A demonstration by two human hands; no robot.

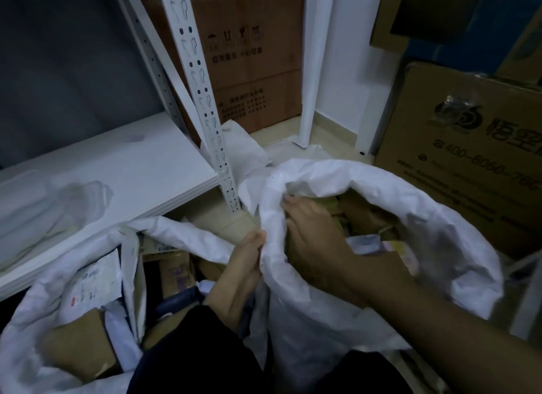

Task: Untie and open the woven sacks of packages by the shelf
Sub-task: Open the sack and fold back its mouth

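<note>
Two white woven sacks stand open below me. The right sack (381,185) has its mouth rolled wide and holds several brown and yellow packages (366,214). My left hand (243,264) pinches the near left rim of that sack from outside. Reaching inside its mouth, my right hand (313,232) rests with fingers curled against the inner rim and the packages; whether it grips the fabric I cannot tell. The left sack (58,279) gapes open, showing cardboard parcels and a white labelled mailer (93,279).
A white metal shelf (123,170) with a perforated upright (202,94) stands at left, a clear plastic bag on its board. Brown cartons (252,59) sit behind. A large printed carton (469,159) blocks the right. A white post (311,71) stands on the floor.
</note>
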